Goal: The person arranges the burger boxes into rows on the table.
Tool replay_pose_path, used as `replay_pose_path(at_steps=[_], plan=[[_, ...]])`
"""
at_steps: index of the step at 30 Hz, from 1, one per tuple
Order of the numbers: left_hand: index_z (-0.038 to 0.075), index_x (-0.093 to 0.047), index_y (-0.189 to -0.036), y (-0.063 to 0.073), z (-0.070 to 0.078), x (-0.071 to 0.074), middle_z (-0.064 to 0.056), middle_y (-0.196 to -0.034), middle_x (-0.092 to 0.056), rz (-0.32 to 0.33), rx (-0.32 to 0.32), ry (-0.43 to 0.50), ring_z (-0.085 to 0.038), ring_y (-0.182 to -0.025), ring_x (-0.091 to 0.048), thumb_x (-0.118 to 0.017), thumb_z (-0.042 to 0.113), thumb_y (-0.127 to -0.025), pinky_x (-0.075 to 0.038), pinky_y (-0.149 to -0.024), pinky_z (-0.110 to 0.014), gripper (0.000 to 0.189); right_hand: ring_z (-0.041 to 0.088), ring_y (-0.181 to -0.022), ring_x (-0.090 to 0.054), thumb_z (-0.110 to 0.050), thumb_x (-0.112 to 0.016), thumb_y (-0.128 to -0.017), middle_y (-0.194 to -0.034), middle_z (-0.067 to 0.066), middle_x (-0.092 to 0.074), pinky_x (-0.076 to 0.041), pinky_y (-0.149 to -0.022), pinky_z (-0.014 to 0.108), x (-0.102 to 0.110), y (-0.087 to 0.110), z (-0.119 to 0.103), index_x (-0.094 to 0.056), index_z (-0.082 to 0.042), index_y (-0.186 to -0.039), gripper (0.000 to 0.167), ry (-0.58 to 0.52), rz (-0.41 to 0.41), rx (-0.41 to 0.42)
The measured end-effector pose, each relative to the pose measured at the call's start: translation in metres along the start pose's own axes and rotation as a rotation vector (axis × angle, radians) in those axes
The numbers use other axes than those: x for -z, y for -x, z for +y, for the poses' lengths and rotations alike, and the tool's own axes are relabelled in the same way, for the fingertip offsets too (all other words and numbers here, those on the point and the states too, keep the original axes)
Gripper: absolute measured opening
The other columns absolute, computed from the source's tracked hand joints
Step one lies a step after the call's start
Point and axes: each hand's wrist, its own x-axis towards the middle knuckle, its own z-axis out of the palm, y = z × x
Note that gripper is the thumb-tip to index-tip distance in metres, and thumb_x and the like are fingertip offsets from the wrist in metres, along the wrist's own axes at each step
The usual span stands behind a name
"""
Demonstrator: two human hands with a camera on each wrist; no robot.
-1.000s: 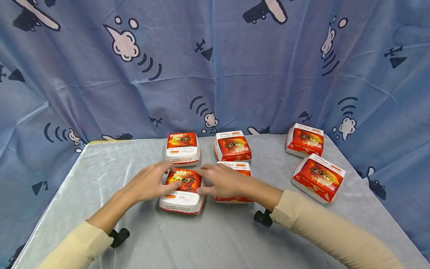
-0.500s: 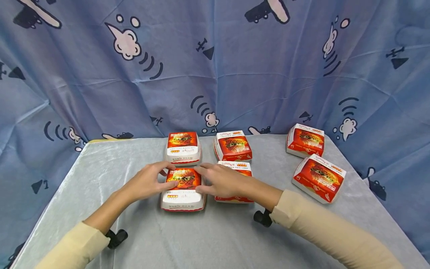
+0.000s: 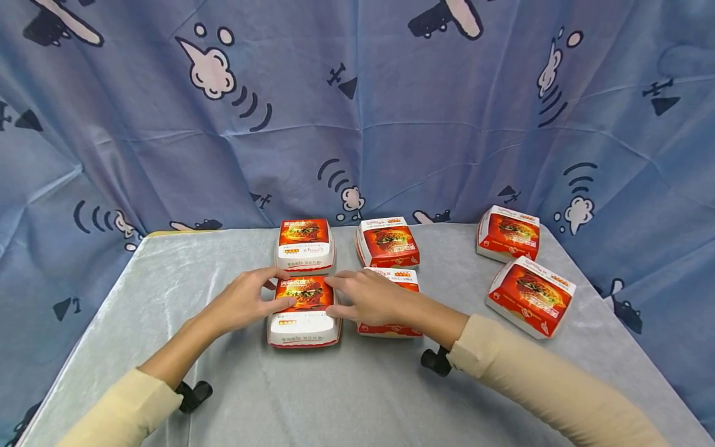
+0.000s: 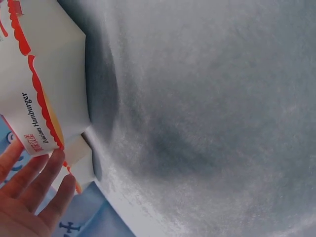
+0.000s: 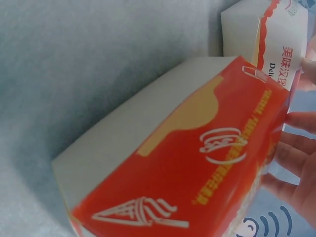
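A red-and-white burger box (image 3: 304,320) lies at the front left of the group, its picture half facing the curtain. My left hand (image 3: 246,302) touches its left side, thumb over the lid and index finger at the back corner. In the left wrist view my fingers (image 4: 47,180) are nearly straight against the box's printed side (image 4: 37,111). From the other side my right hand (image 3: 371,300) touches the box with thumb and index finger. That hand partly hides a second burger box (image 3: 391,331) beneath it, which fills much of the right wrist view.
Directly behind the handled box stands another burger box (image 3: 305,248), with one more burger box (image 3: 388,245) to its right. Two burger boxes (image 3: 508,233) sit apart at the right, turned at angles. A patterned blue curtain (image 3: 357,124) hangs behind the grey cloth-covered table (image 3: 313,397).
The box between my hands has slid a little toward the back and turned straighter, closing up to the box behind it. Both hands stay on it; the other boxes keep their places.
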Motion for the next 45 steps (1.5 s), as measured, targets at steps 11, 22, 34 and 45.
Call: replay_pose_path(at_steps=[11, 22, 34, 45], plan=[[0.011, -0.064, -0.123, -0.0011, 0.0003, 0.001, -0.006, -0.12, -0.068, -0.004, 0.033, 0.005, -0.027, -0.105, -0.065, -0.073, 0.043, -0.089, -0.053, -0.087, -0.048, 0.048, 0.024, -0.129, -0.054, -0.045, -0.061, -0.098, -0.145, 0.011, -0.053, -0.045, -0.105, 0.042, -0.0037, -0.0018, 0.0002, -0.047, -0.008, -0.149, 0.065, -0.007, 0.027, 0.039], [0.013, -0.064, -0.123, -0.0017, -0.0031, -0.0001, -0.006, -0.123, -0.067, 0.003, 0.044, 0.047, -0.026, -0.108, -0.065, -0.073, 0.041, -0.089, -0.052, -0.089, -0.049, 0.045, 0.024, -0.129, -0.054, -0.045, -0.059, -0.099, -0.145, 0.011, -0.052, -0.044, -0.106, 0.041, -0.0048, -0.0034, 0.0008, -0.045, -0.006, -0.149, 0.065, 0.022, 0.045, 0.056], [0.009, -0.063, -0.126, -0.0012, -0.0035, 0.0004, -0.008, -0.125, -0.065, -0.002, 0.042, 0.052, -0.028, -0.109, -0.064, -0.072, 0.04, -0.09, -0.051, -0.09, -0.05, 0.048, 0.025, -0.129, -0.054, -0.045, -0.058, -0.099, -0.147, 0.011, -0.05, -0.043, -0.107, 0.042, -0.006, -0.0039, -0.0006, -0.044, -0.007, -0.15, 0.065, 0.025, 0.036, 0.044], [0.01, -0.064, -0.125, -0.002, -0.0015, 0.0021, -0.006, -0.124, -0.066, -0.002, 0.046, 0.03, -0.027, -0.107, -0.064, -0.073, 0.043, -0.089, -0.052, -0.088, -0.049, 0.05, 0.025, -0.128, -0.055, -0.047, -0.057, -0.099, -0.148, 0.01, -0.049, -0.043, -0.107, 0.043, -0.0064, -0.0027, -0.0003, -0.043, -0.009, -0.151, 0.066, 0.048, 0.041, 0.04]])
